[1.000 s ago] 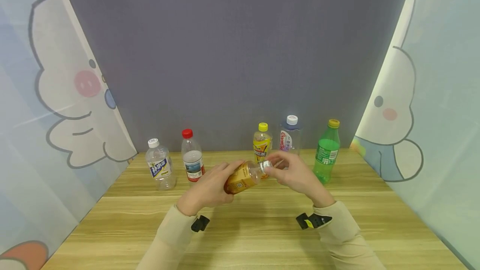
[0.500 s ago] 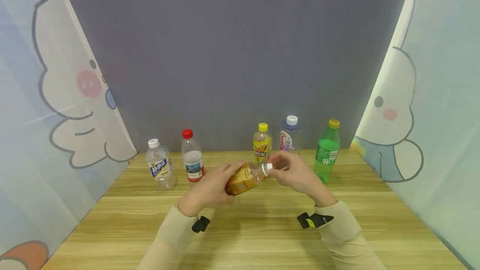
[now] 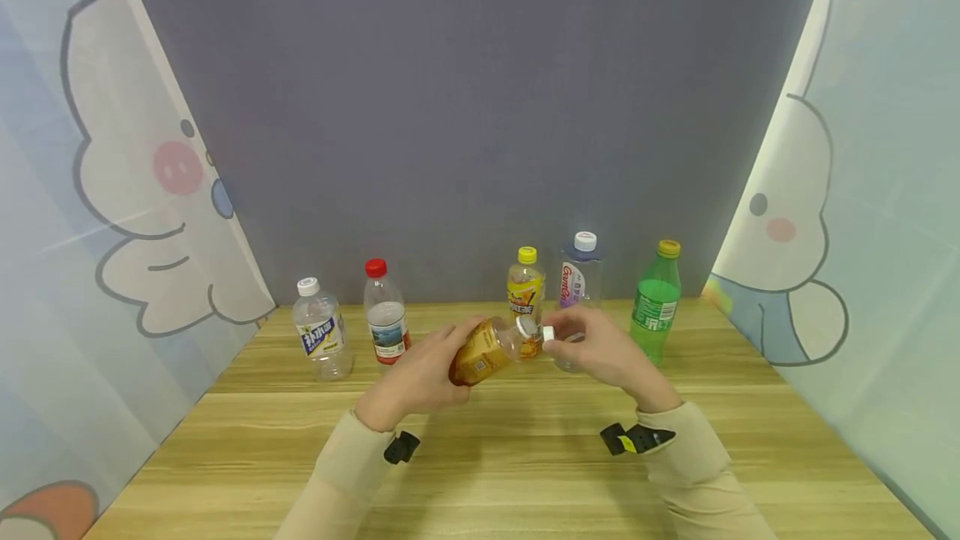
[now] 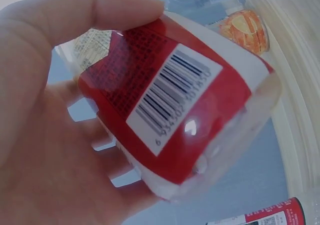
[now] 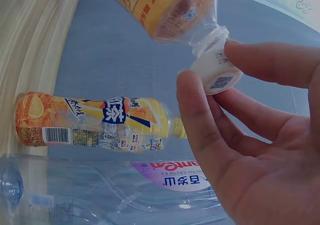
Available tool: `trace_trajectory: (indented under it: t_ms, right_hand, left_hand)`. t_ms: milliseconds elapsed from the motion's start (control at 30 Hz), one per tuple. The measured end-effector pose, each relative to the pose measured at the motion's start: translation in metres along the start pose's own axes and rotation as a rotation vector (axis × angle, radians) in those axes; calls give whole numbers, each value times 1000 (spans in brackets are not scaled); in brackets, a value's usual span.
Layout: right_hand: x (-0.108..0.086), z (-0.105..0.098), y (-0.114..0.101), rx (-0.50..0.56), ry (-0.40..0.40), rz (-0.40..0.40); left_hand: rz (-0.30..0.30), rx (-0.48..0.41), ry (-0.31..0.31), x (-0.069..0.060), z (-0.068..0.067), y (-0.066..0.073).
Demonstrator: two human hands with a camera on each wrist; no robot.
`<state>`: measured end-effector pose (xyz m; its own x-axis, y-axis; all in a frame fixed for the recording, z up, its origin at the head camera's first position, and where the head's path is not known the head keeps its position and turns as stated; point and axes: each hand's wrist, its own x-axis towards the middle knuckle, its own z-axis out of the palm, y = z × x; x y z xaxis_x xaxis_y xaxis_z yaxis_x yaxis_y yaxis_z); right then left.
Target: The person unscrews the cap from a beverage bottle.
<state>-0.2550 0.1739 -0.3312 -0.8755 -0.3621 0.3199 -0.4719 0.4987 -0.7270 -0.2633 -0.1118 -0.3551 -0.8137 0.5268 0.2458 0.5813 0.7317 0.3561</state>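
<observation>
My left hand (image 3: 422,375) grips a clear plastic bottle (image 3: 480,354) with an orange-yellow label, tilted with its neck to the right. In the left wrist view its red label side (image 4: 185,100) with a barcode faces the camera, thumb over the top. My right hand (image 3: 600,348) pinches a white bottle cap (image 3: 548,333) between thumb and fingers. The head view shows a narrow gap between cap and bottle neck; in the right wrist view the cap (image 5: 216,74) is right at the mouth. Behind the hands stand a yellow-capped bottle (image 3: 526,290) and a large clear bottle (image 3: 583,277).
A white-capped bottle (image 3: 321,332) and a red-capped bottle (image 3: 386,315) stand upright to the left on the wooden table (image 3: 495,473). A green bottle (image 3: 656,302) stands at the right. A grey panel (image 3: 480,123) rises behind, with printed curtains on both sides.
The right hand has shifted slightly to the right with the white cap, and the cap has come away from the bottle neck. The left hand and its bottle stay nearly in place.
</observation>
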Motion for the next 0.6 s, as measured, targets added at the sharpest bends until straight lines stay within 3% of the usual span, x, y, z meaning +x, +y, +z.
trace_trajectory:
  t_ms: [333, 600]
  right_hand:
    - [1, 1, 2, -24, -5, 37]
    - [2, 1, 4, -49, -22, 22]
  left_hand:
    - [-22, -89, 52, 3, 3, -10]
    - [-26, -162, 78, 9, 5, -17]
